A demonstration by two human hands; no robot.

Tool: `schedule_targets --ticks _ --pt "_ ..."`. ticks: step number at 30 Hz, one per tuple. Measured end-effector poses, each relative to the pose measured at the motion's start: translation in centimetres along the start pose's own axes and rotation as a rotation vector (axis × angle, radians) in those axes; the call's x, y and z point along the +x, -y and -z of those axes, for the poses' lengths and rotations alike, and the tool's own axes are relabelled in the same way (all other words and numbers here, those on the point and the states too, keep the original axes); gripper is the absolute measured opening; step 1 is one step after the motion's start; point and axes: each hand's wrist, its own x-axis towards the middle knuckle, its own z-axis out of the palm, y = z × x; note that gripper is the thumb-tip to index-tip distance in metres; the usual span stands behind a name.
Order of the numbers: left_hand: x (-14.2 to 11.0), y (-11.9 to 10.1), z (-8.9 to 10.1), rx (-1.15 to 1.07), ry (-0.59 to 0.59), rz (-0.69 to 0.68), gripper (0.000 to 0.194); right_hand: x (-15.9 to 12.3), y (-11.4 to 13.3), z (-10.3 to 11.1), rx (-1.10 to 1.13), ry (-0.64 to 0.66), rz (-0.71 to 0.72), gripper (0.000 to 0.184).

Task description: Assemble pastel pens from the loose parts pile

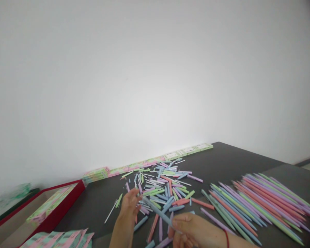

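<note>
Open lanes beside a crowded centre

Bare black tabletop is left at the far right and, more narrowly, between the red box and the scattered pen parts. Low passage is blocked mid-table by those parts, at right by rows of pens, and along the wall by flat cartons. Overhead, space is unobstructed.

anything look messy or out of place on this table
Yes, mildly: the loose pen parts lie jumbled in a heap, pointing every way, while the pens on the right lie roughly side by side. One thin white stick lies out at the heap's left edge. No damage shows, though blur hides detail.
</note>
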Motion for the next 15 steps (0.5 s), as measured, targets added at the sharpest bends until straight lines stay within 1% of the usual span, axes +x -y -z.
schedule_targets --ticks 1,2,3,4,7,9,12,15 --pt "-0.2 0.0 -0.3 -0.204 0.049 0.199 0.029 0.1 -0.4 -0.1 0.021 0.013 0.0 0.049" --pt "-0.5 0.0 -0.8 -0.375 0.14 0.331 0.025 0.2 -0.9 -0.2 0.03 0.031 -0.003 0.047" --pt "-1.0 0.0 -1.2 -0.497 0.201 0.417 0.024 0.3 -1.4 -0.3 0.033 0.048 -0.012 0.044" --pt "-1.5 0.0 -1.7 -0.577 0.23 0.45 0.027 0.4 -1.8 -0.3 0.035 0.063 -0.026 0.042" --pt "-2.8 -0.2 -2.6 -0.74 0.25 0.478 0.045 0.7 -2.6 -0.1 0.028 0.109 -0.073 0.037" --pt "-3.1 -0.3 -2.8 -0.791 0.254 0.492 0.049 0.9 -2.7 0.0 0.017 0.13 -0.089 0.035" --pt "-3.2 -0.3 -2.7 -0.81 0.257 0.489 0.049 0.8 -2.5 -0.1 -0.004 0.134 -0.092 0.034" --pt "-3.2 -0.1 -2.5 -0.806 0.262 0.455 0.044 0.4 -2.2 -0.4 -0.028 0.136 -0.077 0.036"
